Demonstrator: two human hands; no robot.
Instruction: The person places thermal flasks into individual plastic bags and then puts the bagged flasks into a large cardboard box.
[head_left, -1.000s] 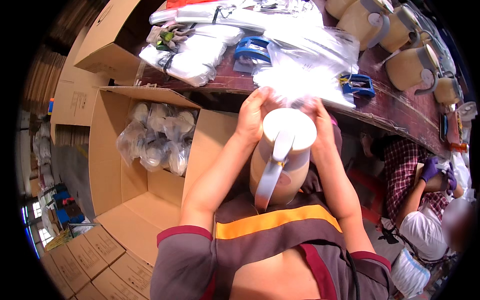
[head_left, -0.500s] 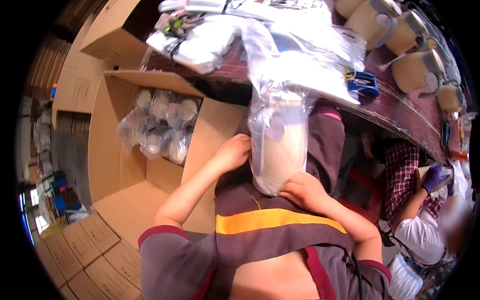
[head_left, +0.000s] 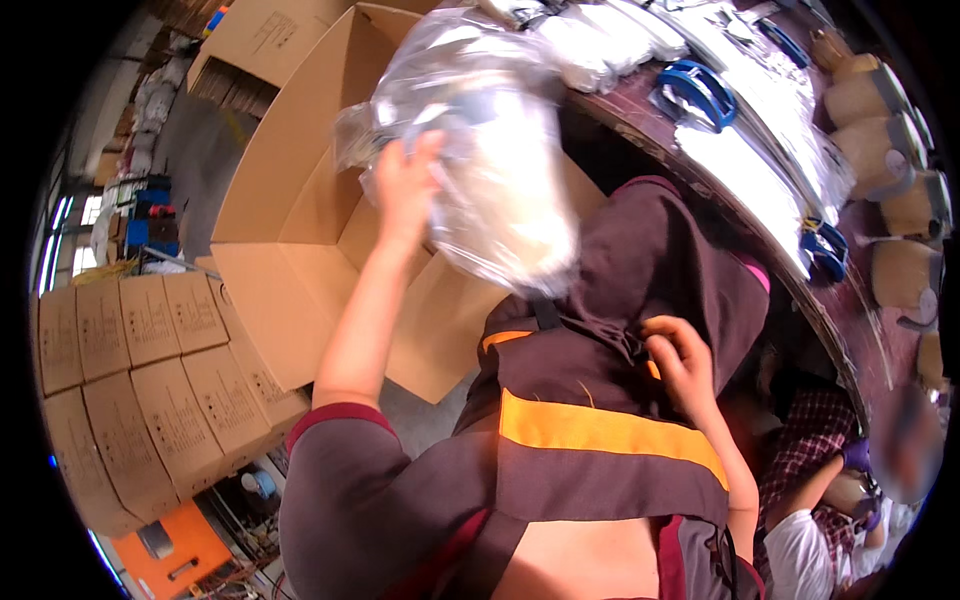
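My left hand (head_left: pixel 405 195) grips the side of a clear plastic bag (head_left: pixel 415 85). Inside it is a rounded, cream-coloured cylindrical item (head_left: pixel 515 185), tilted and slightly blurred. The bag hangs over the open cardboard box (head_left: pixel 285 165) on my left and hides most of its inside. Above my lap, my right hand (head_left: pixel 682 365) is apart from the bag, fingers loosely bent and spread, with nothing seen in them.
A dark red table (head_left: pixel 640 125) curves along the right, bearing plastic bags (head_left: pixel 750 175), blue tape dispensers (head_left: pixel 698 95) and several cream containers (head_left: pixel 870 150). Stacked cartons (head_left: pixel 150 400) stand at lower left. A co-worker's purple-gloved hand (head_left: pixel 857 455) is at lower right.
The bagged item has gone from upright on my lap to the left, over the box, carried by my left hand. My right hand has let go of its base. The view has turned.
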